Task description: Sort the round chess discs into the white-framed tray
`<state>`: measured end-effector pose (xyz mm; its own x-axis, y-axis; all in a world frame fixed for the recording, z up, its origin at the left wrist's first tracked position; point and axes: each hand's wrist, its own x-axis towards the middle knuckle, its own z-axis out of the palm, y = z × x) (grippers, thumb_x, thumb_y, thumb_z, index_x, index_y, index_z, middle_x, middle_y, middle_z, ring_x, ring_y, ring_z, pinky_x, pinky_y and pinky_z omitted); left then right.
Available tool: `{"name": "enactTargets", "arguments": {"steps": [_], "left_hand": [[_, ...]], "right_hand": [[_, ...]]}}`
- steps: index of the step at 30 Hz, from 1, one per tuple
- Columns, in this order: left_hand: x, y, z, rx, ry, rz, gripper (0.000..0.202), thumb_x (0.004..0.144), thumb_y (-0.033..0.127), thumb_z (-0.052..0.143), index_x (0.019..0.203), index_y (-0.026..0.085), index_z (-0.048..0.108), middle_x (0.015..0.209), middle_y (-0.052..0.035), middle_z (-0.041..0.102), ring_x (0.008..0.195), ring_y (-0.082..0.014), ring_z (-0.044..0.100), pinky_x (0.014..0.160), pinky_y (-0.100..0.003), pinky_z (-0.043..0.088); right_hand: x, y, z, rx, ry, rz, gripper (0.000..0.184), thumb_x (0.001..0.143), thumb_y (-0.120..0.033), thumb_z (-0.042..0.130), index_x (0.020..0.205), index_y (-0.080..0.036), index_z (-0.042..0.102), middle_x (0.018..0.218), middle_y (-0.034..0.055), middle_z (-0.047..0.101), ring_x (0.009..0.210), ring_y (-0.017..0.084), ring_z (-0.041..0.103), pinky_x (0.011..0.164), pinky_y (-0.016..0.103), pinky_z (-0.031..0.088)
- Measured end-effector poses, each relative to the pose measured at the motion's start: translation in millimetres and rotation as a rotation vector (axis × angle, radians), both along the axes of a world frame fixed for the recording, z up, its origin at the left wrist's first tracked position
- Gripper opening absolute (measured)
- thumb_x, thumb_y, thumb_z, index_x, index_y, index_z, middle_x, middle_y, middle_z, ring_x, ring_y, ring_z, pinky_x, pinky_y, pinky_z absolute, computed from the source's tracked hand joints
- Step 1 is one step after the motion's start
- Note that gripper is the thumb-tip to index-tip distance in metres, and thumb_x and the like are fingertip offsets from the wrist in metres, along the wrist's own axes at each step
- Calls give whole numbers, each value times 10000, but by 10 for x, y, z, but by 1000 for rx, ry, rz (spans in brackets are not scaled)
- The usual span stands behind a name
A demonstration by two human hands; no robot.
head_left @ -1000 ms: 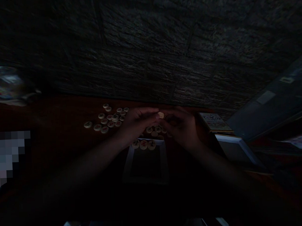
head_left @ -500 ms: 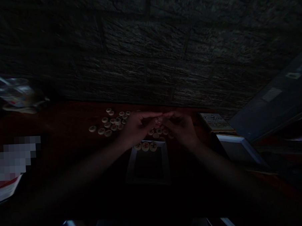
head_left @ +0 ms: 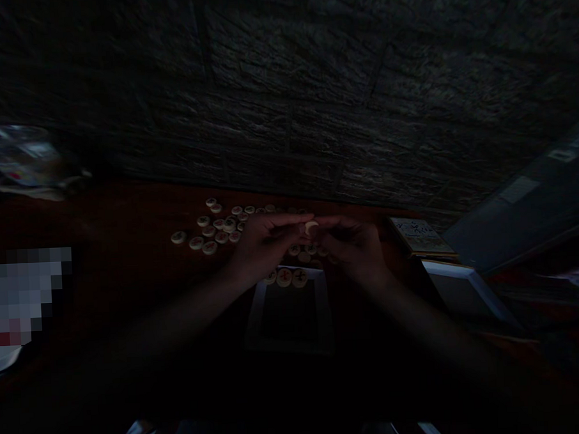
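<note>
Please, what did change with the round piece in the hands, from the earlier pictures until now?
The round game piece, hidden half a second ago, shows again between the fingertips of the left hand and right hand, more on edge. Nothing was let go. The other pieces on the table and the white frame stayed as they were.

One view only, from a camera worn on the person's head, facing forward and tilted down. It looks from close above the left hand (head_left: pixel 264 247) and right hand (head_left: pixel 353 252), which sit just below the frame's middle, with the desk (head_left: pixel 102 212) around them and a stone wall (head_left: pixel 283 83) filling the top.
</note>
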<state>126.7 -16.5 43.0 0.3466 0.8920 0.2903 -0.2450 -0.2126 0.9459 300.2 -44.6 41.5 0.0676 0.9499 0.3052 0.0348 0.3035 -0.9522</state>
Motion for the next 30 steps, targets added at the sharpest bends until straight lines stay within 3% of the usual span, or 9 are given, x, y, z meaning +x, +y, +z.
{"name": "enactTargets", "arguments": {"steps": [3, 7, 13, 20, 24, 30], "left_hand": [[-6, -31, 10, 0, 23, -13, 229, 879, 234, 755, 1098, 206, 813, 1122, -65, 815, 972, -218, 794, 907, -360, 646], [-10, -50, 7, 57, 103, 9, 326, 809, 264, 836, 1126, 192, 808, 1188, -86, 795, 1080, -258, 767, 967, -378, 623], [-19, -18, -30, 64, 65, -21, 409, 767, 309, 883, 1147, 183, 797, 1128, -99, 811, 989, -258, 788, 924, -397, 639], [-29, -11, -19, 42, 51, 70, 333, 801, 331, 859, 1102, 197, 813, 1095, -84, 820, 960, -242, 789, 918, -388, 637], [-22, -29, -5, 7, 40, 57, 257, 850, 337, 812, 1065, 197, 819, 1000, -74, 832, 863, -229, 800, 844, -383, 659], [-30, -47, -1, 44, 76, 59, 252, 854, 347, 805, 1051, 190, 822, 948, -68, 835, 842, -237, 803, 805, -366, 666]], "right_hand": [[-6, -4, -21, 11, 5, -9, 258, 713, -406, 916, 861, -221, 814, 819, 34, 803, 707, 172, 736, 664, 295, 607], [-6, -19, -26, 7, 16, 4, 235, 710, -387, 924, 823, -219, 805, 757, 23, 789, 653, 153, 717, 639, 276, 598], [-14, -25, -2, -61, 70, 7, 232, 722, -421, 910, 837, -237, 828, 698, 7, 758, 577, 132, 656, 543, 256, 540], [-15, -38, 33, -28, 70, 33, 275, 693, -386, 928, 914, -254, 832, 793, 14, 796, 643, 147, 694, 617, 279, 581], [-20, -31, -1, -7, 35, 38, 249, 716, -388, 919, 904, -250, 831, 807, 21, 802, 694, 162, 729, 671, 297, 609], [-29, -32, -15, -26, 37, 13, 251, 725, -420, 911, 863, -231, 820, 796, 29, 797, 653, 154, 710, 627, 282, 594]]}}
